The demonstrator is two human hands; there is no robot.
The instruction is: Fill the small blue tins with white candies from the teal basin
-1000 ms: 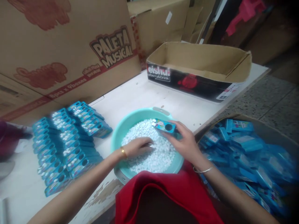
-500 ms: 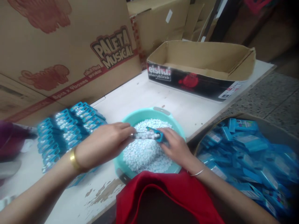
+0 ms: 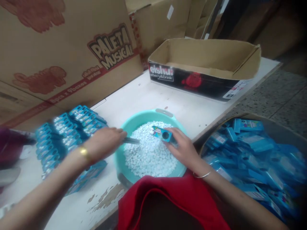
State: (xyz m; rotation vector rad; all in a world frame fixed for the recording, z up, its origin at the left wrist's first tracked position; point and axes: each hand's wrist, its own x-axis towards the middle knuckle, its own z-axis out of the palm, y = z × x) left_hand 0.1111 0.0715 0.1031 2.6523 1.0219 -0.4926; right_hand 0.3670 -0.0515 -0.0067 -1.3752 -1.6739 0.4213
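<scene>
My left hand, with a gold bracelet at its wrist, is closed round a narrow metal scoop that points right over the left part of a turquoise basin. Small white candies fill much of that basin. Over its right side, my right hand grips a small blue box with a dark round hole in its face. A few white candies show at the box's left end. Scoop and box are apart.
Rows of blue boxes with white candies at their openings stand left on the white table. More blue boxes fill a container at right. An open black carton sits behind; a large printed carton rises at back left.
My left hand has drawn the scoop left, away from the blue box; the candies seen on it before no longer show. The box has turned so its printed face shows.
</scene>
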